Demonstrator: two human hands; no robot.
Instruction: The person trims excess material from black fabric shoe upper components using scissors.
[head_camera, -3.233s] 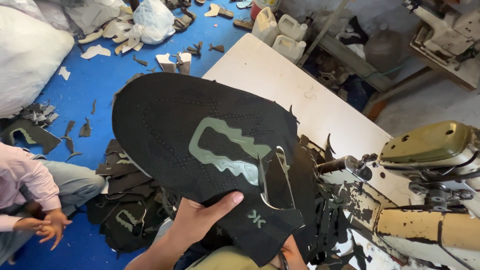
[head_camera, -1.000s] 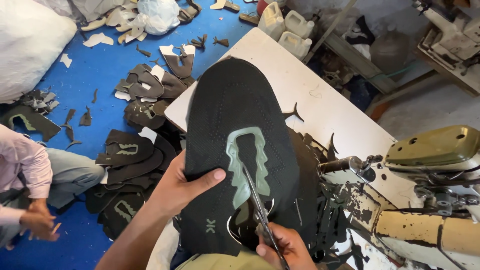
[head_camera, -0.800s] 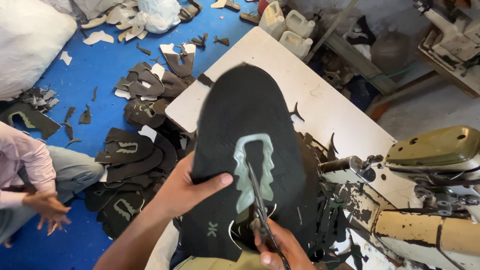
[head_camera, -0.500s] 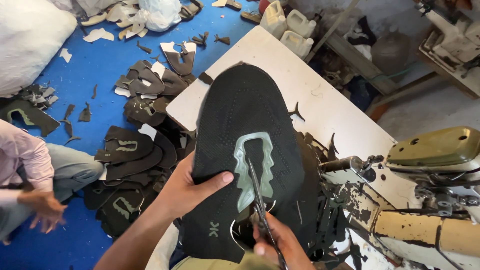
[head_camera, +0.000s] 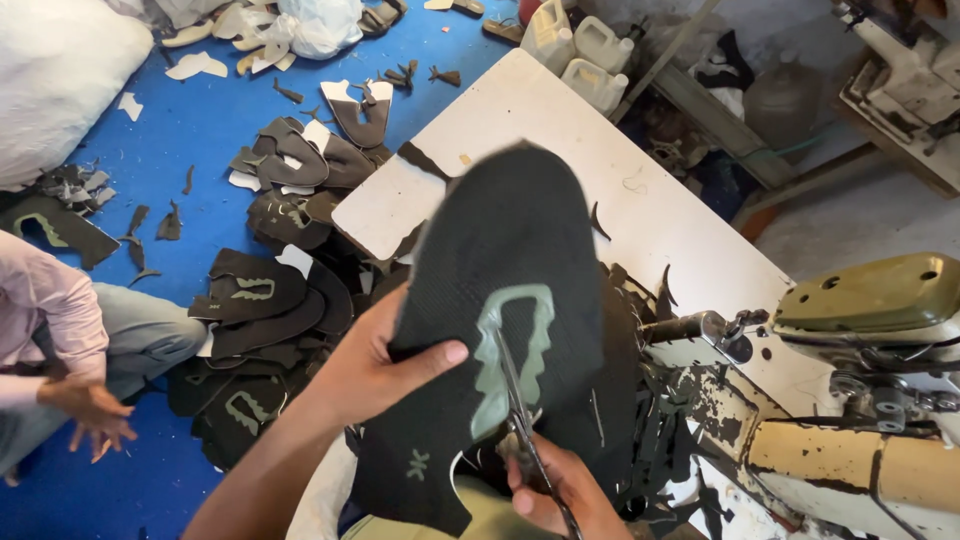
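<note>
Above the white surface (head_camera: 560, 130), the left hand (head_camera: 375, 355) is clamped on the edge of a black knit shoe upper (head_camera: 510, 270), thumb pressed across its face, holding it up and spread. The right hand (head_camera: 565, 490) is closed on a pair of scissors (head_camera: 520, 410) whose blades lie inside the pale green lace panel (head_camera: 512, 355) — the cut looks under way, with most of the panel's opening seemingly left to trim. Against the frame half a second back, the upper sits slightly higher and the blades have crept further up the panel. Beyond lie black offcuts, a sewing machine (head_camera: 860, 300) and finished uppers on the blue floor (head_camera: 200, 130).
</note>
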